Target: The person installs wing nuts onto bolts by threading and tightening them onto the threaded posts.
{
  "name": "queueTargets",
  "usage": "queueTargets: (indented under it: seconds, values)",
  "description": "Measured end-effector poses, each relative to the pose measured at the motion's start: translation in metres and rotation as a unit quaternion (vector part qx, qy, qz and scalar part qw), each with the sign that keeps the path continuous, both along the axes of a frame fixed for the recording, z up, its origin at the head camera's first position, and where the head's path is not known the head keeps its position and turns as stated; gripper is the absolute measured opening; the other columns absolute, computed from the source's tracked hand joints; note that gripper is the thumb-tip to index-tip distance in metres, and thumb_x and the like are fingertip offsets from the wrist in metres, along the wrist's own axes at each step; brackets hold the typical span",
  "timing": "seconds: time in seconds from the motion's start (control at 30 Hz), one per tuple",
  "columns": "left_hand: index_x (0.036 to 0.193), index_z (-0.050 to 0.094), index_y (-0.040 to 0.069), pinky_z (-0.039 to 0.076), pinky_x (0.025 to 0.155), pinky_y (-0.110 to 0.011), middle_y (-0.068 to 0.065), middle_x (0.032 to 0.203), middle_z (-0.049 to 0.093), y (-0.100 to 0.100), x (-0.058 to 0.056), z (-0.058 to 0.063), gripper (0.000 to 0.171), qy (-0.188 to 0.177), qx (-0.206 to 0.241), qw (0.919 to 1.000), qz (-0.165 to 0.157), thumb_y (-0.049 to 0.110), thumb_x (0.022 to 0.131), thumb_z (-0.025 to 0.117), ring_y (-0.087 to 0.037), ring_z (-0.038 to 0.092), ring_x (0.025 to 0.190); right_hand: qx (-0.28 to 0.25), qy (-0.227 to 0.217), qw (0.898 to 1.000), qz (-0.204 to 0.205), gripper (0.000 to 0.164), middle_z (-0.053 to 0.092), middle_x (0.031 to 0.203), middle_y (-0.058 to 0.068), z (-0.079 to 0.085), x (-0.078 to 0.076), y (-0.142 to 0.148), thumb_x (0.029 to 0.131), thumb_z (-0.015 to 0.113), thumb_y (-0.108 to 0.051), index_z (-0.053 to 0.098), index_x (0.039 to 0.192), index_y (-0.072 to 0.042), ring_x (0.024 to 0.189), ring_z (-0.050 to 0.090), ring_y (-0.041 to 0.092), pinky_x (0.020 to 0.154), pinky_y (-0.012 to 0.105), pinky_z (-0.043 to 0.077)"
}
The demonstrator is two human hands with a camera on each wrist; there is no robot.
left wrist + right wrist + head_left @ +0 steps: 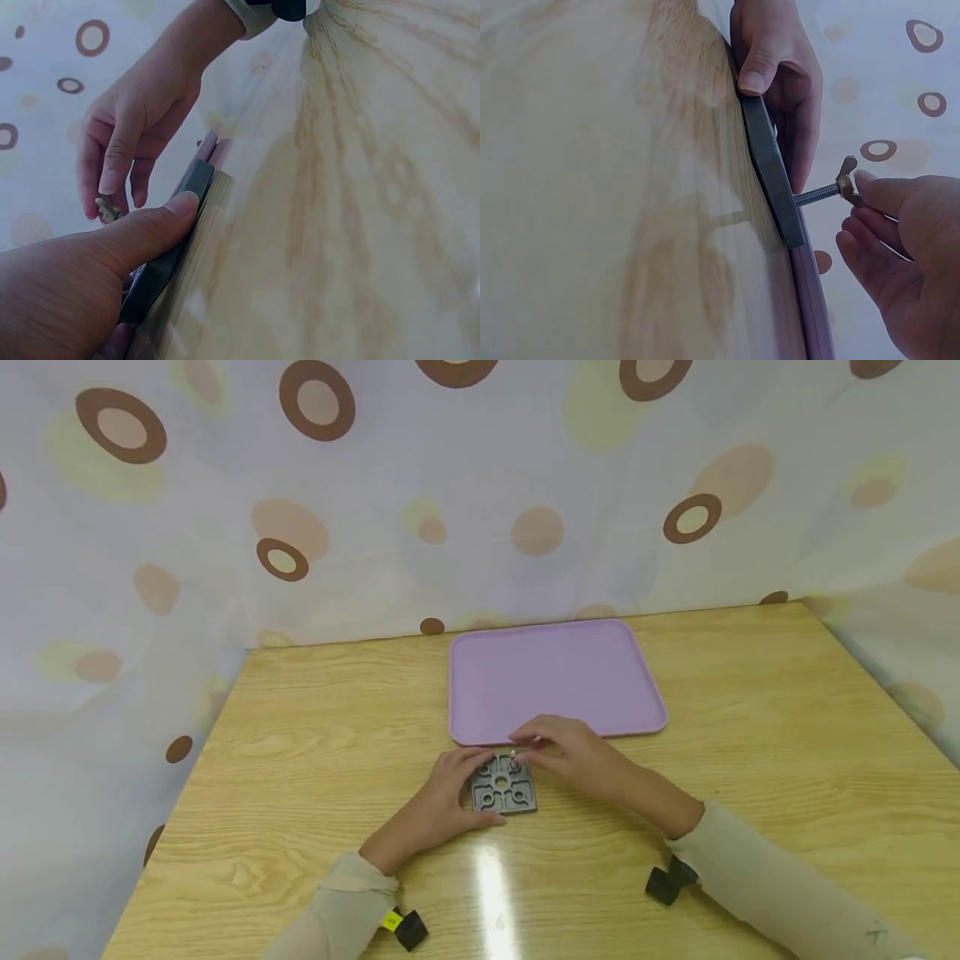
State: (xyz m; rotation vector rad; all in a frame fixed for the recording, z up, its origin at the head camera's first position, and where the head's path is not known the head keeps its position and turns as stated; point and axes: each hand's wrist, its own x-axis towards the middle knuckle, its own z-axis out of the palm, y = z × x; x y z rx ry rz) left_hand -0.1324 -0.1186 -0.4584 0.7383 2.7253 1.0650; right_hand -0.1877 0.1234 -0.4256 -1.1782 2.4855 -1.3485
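A grey square metal plate (504, 792) with several round holes and raised ribs lies flat on the wooden table. My left hand (441, 795) grips it from the left, thumb at the near edge and fingers at the far edge. From the plate's far right hole a threaded bolt (816, 195) stands upright. At its top is a brass-coloured wing nut (847, 184), which my right hand (573, 758) pinches between thumb and fingers. Bare thread shows between the wing nut and the plate (769, 165). In the left wrist view, the wing nut (107, 210) is partly hidden by fingers.
A purple tray (551, 681) lies just beyond the plate, its near rim close to my right hand. Patterned cloth (480, 527) hangs behind the wooden table (337, 718) and at its sides. Black wrist pieces (411, 931) sit at both sleeves.
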Motion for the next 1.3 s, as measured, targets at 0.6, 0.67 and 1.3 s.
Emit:
queueTargets:
  seconds: [0.6,0.67,1.3]
  values:
    - [0.143,0.035,0.013,0.031,0.103,-0.039,0.001,0.143,0.031,-0.001,0.000,0.002,0.089,-0.011,-0.003,0.9999,0.005,0.052,0.073,0.073,-0.016,0.025,0.127,0.018,-0.027,0.999,-0.002,0.014,0.064,0.094,-0.008,0.009,0.007,-0.003,0.088,0.064,-0.018,0.068,0.100,-0.011,0.089,0.059,0.008,0.078,0.026,0.050]
    - [0.143,0.035,0.013,0.030,0.103,-0.040,0.001,0.143,0.030,-0.002,0.001,0.001,0.089,-0.015,-0.002,0.9999,0.003,0.052,0.073,0.073,-0.016,0.024,0.128,0.019,-0.031,0.999,-0.002,0.017,0.063,0.096,-0.006,0.008,0.008,-0.004,0.087,0.065,-0.019,0.067,0.102,-0.011,0.090,0.059,0.009,0.079,0.026,0.050]
    - [0.142,0.036,0.010,0.032,0.102,-0.039,-0.001,0.141,0.033,-0.001,-0.001,0.003,0.088,0.018,-0.006,0.9998,-0.002,0.049,0.074,0.074,-0.017,0.026,0.126,0.031,-0.010,0.999,0.001,0.036,0.059,0.115,0.003,0.005,0.006,-0.007,0.088,0.064,-0.021,0.059,0.120,-0.006,0.100,0.059,0.018,0.087,0.027,0.047]
